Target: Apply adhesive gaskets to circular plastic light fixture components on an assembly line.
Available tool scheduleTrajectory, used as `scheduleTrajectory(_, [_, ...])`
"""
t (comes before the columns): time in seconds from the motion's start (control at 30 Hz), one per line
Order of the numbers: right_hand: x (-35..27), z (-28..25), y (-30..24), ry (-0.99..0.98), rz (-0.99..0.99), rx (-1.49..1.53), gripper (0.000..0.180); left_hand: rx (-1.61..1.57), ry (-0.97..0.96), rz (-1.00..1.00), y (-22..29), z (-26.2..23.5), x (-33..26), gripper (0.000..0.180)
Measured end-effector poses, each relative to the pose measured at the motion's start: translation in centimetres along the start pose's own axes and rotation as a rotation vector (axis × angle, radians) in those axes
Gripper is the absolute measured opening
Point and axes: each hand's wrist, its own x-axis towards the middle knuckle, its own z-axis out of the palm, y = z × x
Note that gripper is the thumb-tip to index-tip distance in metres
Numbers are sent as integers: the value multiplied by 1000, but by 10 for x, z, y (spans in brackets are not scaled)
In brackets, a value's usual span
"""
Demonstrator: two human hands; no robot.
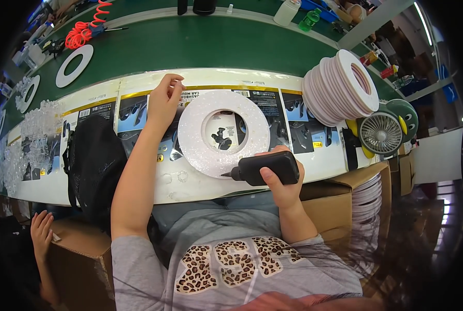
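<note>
A black squeeze bottle [267, 168] with a pointed nozzle lies tilted in my right hand [286, 189], thumb across its side. The nozzle tip points left, over the near rim of a sparkly white flat ring [192, 132]; I cannot tell whether it touches. Through the ring's hole shows printed card with a picture of a black mount. My left hand [163, 101] hovers beside the ring's far left edge, fingers loosely bent and a gap by the thumb, with nothing visible in it.
A stack of white rings [340, 88] stands at the right, beside a small fan [380, 132]. A black bag [97, 166] and clear plastic pieces [39, 124] lie left. Another white ring [62, 79] rests on the green bench [190, 46]. Another person's hand [42, 228] shows lower left.
</note>
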Motion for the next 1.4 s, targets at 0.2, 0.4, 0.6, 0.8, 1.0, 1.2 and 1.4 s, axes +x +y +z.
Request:
scheduleTrajectory(0.2, [0, -1, 0, -16, -32, -34, 24, 4, 0, 4, 0, 0, 1, 16])
scheduleTrajectory(0.4, [1, -1, 1, -17, -22, -32, 23, 3, -6, -10, 1, -1, 1, 16])
scheduleTrajectory(0.6, [2, -1, 0, -14, -55, -62, 22, 23, 20, 28, 1, 2, 1, 15])
scheduleTrajectory(0.8, [-1, 0, -6, 10, 72, -8, 24, 15, 30, 28, 0, 4, 2, 15])
scheduleTrajectory(1.0, [-1, 2, -8, 26, 33, -5, 25, 26, 29, 16, -2, -1, 0, 15])
scheduleTrajectory(1.2, [7, 2, -8, 94, 19, -29, 28, 43, 26, 28, 0, 0, 2, 15])
scheduleTrajectory(1.4, [10, 8, -2, 89, 52, 24, 24, 13, 20, 8, 1, 0, 1, 15])
